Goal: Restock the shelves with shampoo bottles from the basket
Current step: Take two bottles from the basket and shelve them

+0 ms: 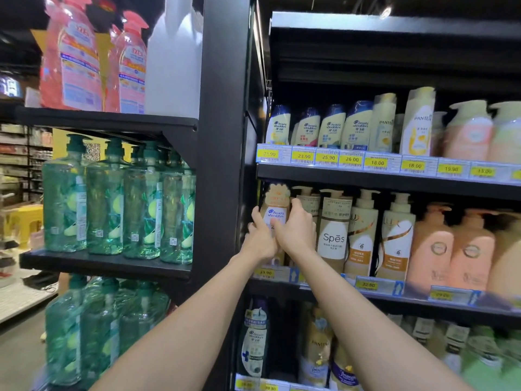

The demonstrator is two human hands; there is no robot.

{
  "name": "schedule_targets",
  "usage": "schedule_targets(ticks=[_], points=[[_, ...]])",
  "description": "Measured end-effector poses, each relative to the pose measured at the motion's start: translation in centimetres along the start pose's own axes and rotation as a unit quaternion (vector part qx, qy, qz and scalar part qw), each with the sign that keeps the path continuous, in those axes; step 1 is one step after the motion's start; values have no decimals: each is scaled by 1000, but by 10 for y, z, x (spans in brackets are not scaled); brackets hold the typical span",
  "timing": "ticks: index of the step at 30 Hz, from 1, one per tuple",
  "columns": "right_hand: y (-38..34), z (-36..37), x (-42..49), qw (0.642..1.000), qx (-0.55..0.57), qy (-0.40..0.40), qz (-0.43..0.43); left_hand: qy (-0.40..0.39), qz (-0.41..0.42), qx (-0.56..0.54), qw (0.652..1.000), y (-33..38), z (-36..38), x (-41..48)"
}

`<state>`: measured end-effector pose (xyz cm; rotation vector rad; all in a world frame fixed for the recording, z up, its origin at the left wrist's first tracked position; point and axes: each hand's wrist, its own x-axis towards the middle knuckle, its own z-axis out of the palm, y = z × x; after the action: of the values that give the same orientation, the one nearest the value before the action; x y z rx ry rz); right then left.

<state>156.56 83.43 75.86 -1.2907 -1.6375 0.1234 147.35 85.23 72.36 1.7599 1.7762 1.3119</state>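
Observation:
A peach-and-white shampoo bottle with a blue logo stands at the far left end of the middle shelf. Both my hands grip it. My left hand wraps its left side, fingers curled along the edge. My right hand grips its right side and front, covering the lower label. A beige pump bottle stands just behind my right hand. The basket is out of view.
A white-and-gold Spes bottle stands right of my hands, then several more pump bottles. The upper shelf holds small shampoo bottles above price tags. A black post separates green bottles on the left rack.

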Motion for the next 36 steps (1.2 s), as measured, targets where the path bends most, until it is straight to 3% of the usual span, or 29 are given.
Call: schedule_targets(ticks=[3,12,18,21,25,36], points=[[2,1,-2,1000,3,-4,-1,6,-12,-12,1000,2,3,1],[7,-2,3,1000,-18,1,-4,43,-83,-203,975,19,14,-12],[9,-2,2,998,-40,38,-16,5,-35,-85,996,20,14,-10],[10,-2,1,998,-37,51,-14,11,-32,-159,987,19,16,-5],[7,1,0,999,-19,36,-17,35,-89,-283,954,17,14,-4],[27,0,-5,1000,20,19,9,32,-15,-61,997,9,17,-16]])
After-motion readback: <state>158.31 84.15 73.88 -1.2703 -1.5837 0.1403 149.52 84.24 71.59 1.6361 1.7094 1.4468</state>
